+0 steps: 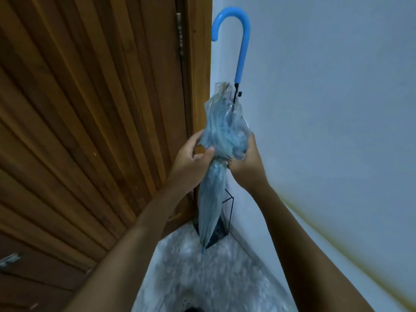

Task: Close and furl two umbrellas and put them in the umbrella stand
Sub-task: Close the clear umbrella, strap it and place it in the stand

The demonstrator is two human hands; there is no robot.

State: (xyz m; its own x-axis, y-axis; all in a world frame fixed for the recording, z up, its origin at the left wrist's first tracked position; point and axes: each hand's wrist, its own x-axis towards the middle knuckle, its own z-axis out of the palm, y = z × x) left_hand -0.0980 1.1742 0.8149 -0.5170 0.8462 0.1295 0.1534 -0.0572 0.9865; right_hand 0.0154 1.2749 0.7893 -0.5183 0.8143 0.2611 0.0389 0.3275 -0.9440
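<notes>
Above the stand [226, 212], your left hand [191, 156] and right hand [246, 158] grip the umbrella [222, 136], bunching its canopy to furl it.

no readable text, no labels, no brands, no numbers, no signs on any surface in view

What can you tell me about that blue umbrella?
The umbrella is closed, held upright with its blue hooked handle on top and tip pointing down. Its canopy looks like clear bluish plastic, bunched loosely above, furled tighter below. The left hand and right hand grip its middle. Its lower end overlaps a black wire stand.
</notes>
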